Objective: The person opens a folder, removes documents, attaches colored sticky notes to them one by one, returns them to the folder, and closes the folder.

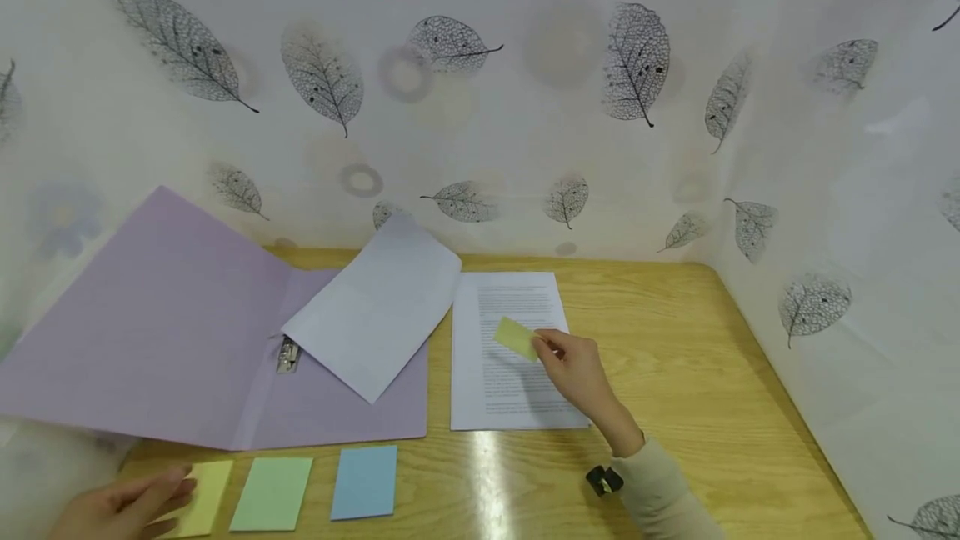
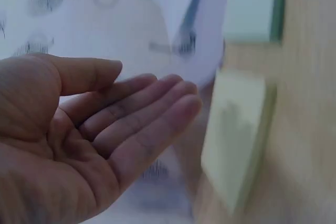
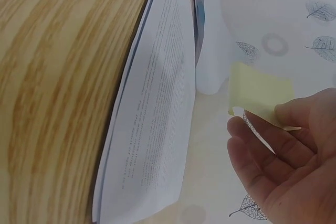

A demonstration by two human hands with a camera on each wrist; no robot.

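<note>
Between thumb and fingers, my right hand (image 1: pixel 573 367) pinches a yellow sticky note (image 3: pixel 257 93) by one edge. In the head view the note overlaps a stack of printed sheets (image 1: pixel 517 390) lying on the table. My left hand (image 1: pixel 123 507) is at the front left, over a yellow sticky note pad (image 1: pixel 212 498). Its fingers are loosely extended and hold nothing, as the left wrist view shows, with the yellow pad (image 2: pixel 236 135) just past the fingertips. Right of that lie a green pad (image 1: pixel 272 494) and a blue pad (image 1: pixel 364 482).
An open purple folder (image 1: pixel 150 332) covers the table's left side, its cover leaning up toward the wall. Loose white paper (image 1: pixel 382 298) curls up from its metal clip (image 1: pixel 288 354). A small black object (image 1: pixel 603 481) is at my right cuff. Leaf-patterned walls enclose the wooden table (image 1: pixel 697 373).
</note>
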